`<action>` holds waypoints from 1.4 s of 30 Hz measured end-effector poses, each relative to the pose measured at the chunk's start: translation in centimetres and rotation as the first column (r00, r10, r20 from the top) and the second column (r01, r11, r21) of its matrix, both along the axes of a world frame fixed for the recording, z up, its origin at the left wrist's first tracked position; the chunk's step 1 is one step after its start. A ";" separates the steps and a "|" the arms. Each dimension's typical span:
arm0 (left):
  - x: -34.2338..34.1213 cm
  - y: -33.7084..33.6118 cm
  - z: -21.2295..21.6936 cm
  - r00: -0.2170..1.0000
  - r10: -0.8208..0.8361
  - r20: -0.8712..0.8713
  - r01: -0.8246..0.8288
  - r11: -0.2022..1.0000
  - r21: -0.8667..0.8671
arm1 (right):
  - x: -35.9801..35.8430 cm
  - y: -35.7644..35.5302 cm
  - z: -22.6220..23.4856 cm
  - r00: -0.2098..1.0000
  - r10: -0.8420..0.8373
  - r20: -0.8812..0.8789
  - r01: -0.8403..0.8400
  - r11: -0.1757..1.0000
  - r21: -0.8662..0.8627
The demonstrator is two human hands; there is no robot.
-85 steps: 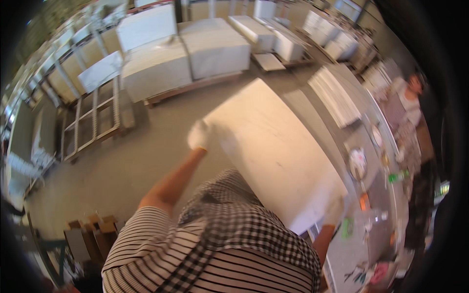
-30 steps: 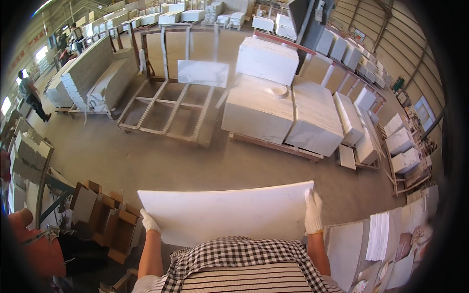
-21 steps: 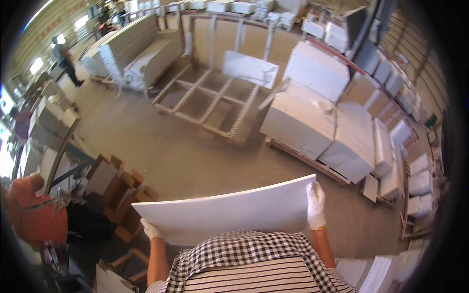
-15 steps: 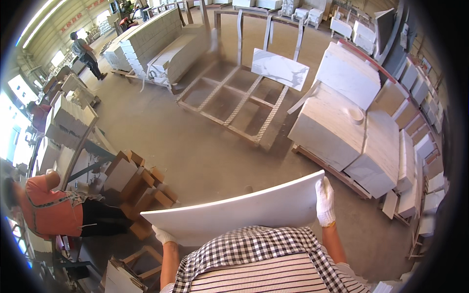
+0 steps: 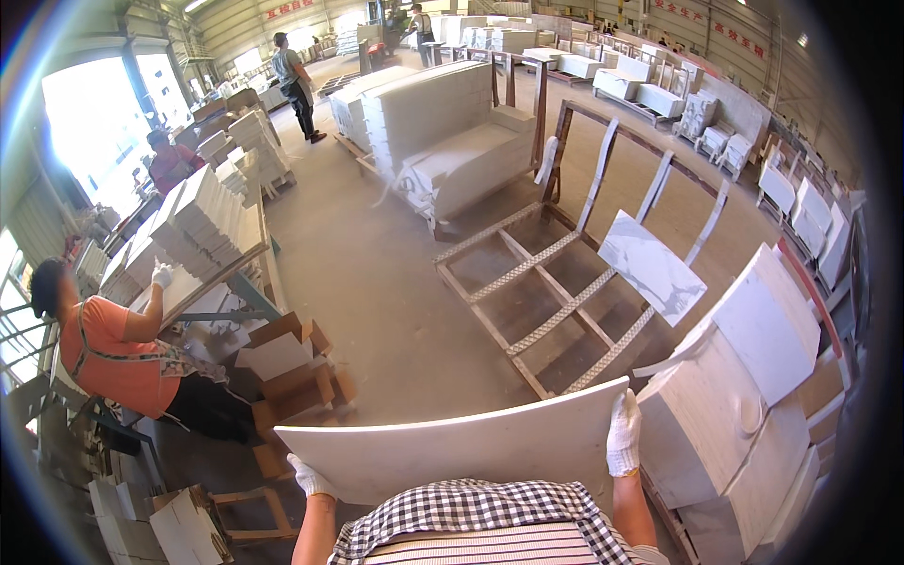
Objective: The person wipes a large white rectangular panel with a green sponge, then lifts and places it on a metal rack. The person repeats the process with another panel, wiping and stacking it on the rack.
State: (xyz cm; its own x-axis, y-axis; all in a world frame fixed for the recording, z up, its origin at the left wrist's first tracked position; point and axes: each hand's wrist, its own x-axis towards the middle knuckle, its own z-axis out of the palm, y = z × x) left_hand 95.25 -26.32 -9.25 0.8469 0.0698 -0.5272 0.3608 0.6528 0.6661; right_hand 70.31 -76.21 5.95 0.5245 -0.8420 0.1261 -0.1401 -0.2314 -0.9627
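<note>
A long white stone slab (image 5: 461,441) stretches across in front of my body, its long upper edge facing away from me. My left hand (image 5: 309,476), in a white knit glove, grips its left end low down. At the slab's right end my gloved right hand (image 5: 623,438) is closed on the short edge, with fingers partly hidden behind it. A checked apron covers my front, just behind the slab. Ahead to the right stands a metal rack (image 5: 541,315) with padded bars, and a grey-veined marble tile (image 5: 652,267) leans against its upright straps.
Stacked slabs on a pallet (image 5: 744,405) stand close on my right. Cardboard boxes (image 5: 292,377) lie on the left floor, near a co-worker in an orange shirt (image 5: 122,353) at a bench of tiles. A larger slab stack (image 5: 443,132) stands farther ahead.
My view has lifted and swung left, so the rack and right-hand stacks appear farther right and lower. Both my hands still hold the slab. The orange-shirted co-worker's gloved hand now shows at the bench.
</note>
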 end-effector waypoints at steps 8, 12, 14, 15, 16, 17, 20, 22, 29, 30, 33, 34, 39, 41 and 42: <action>12.2 -10.1 4.0 0.999 -0.033 -0.001 0.031 0.910 0.414 | 9.9 -5.4 -0.7 0.992 -0.117 -0.050 0.119 0.992 0.042; 22.8 -15.6 6.0 0.965 -0.248 0.083 0.217 0.936 0.277 | 15.4 -8.1 -0.1 0.965 -0.248 -0.090 0.258 0.956 0.136; 27.7 -18.3 6.4 0.935 -0.352 0.046 0.307 0.867 0.393 | 17.8 -9.0 0.6 0.960 -0.262 -0.103 0.276 0.946 0.168; 29.7 -19.5 6.6 0.917 -0.399 0.022 0.362 0.852 0.379 | 18.4 -9.1 1.0 0.946 -0.292 -0.141 0.315 0.930 0.189; 31.6 -20.9 6.5 0.911 -0.411 -0.008 0.390 0.856 0.339 | 19.5 -9.0 1.0 0.918 -0.381 -0.107 0.389 0.919 0.061; 33.4 -22.0 6.6 0.898 -0.440 -0.007 0.424 0.861 0.280 | 20.2 -9.0 1.0 0.912 -0.407 -0.048 0.409 0.912 0.034; 37.6 -26.5 6.1 0.938 -0.347 0.012 0.327 0.894 0.308 | 21.0 -9.7 0.9 0.873 -0.485 -0.059 0.488 0.867 0.098; 40.8 -29.7 5.8 0.934 -0.357 0.006 0.343 0.901 0.266 | 21.6 -10.9 -0.3 0.843 -0.537 -0.026 0.535 0.835 0.126; 50.1 -41.8 6.6 0.920 -0.387 0.056 0.323 0.833 0.449 | 26.7 -18.6 -6.5 0.587 -0.808 0.050 0.783 0.582 0.219; 51.6 -43.2 7.3 0.921 -0.379 0.088 0.301 0.836 0.458 | 28.0 -19.8 -7.2 0.511 -0.858 0.044 0.830 0.506 0.235; 54.8 -46.8 9.1 0.892 -0.387 0.233 0.238 0.840 0.487 | 31.0 -22.9 -6.9 0.436 -0.896 0.083 0.875 0.443 0.194; 55.9 -47.6 9.8 0.883 -0.391 0.260 0.206 0.819 0.535 | 32.3 -24.0 -6.4 0.430 -0.894 0.124 0.874 0.446 0.191; 59.9 -53.3 15.0 0.835 -0.381 0.397 0.119 0.830 0.545 | 36.7 -27.8 -1.4 0.414 -0.874 0.252 0.750 0.485 0.449; 60.9 -56.1 17.1 0.822 -0.352 0.448 0.069 0.842 0.535 | 38.2 -29.2 -0.3 0.347 -0.891 0.293 0.762 0.450 0.465; 61.2 -57.6 17.8 0.804 -0.360 0.474 0.050 0.835 0.549 | 38.6 -29.8 0.0 0.343 -0.885 0.315 0.745 0.461 0.482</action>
State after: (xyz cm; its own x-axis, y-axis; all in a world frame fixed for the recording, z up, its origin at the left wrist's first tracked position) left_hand 156.48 -83.94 8.57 0.9967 -0.0268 0.0766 -0.0722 0.1371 0.9879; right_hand 108.93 -105.96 6.00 -0.5191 -0.8435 -0.1379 0.3304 -0.0492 -0.9426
